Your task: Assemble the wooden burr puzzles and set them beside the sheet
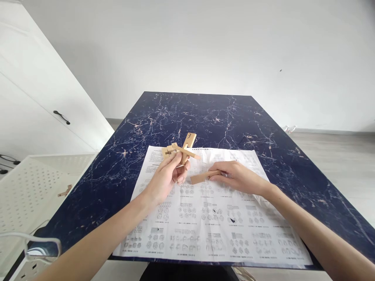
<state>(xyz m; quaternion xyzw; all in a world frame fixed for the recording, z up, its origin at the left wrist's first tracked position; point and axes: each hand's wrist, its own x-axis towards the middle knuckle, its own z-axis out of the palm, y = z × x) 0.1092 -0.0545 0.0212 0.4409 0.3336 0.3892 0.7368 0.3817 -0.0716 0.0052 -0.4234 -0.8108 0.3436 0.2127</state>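
Observation:
My left hand (167,176) is closed round a partly joined wooden puzzle (181,150) of several crossed notched bars, held up over the far edge of a printed instruction sheet (211,218). One bar sticks up and bears a dark mark. My right hand (238,176) pinches a single loose wooden bar (201,177) that rests low on the sheet, just right of the left hand. The two hands are a short gap apart.
The sheet lies on a dark blue marble-patterned table (205,117). To the left stands a white perforated tray (32,183) holding one small wooden piece (65,191). White cabinet doors (38,101) with a black handle rise at the far left.

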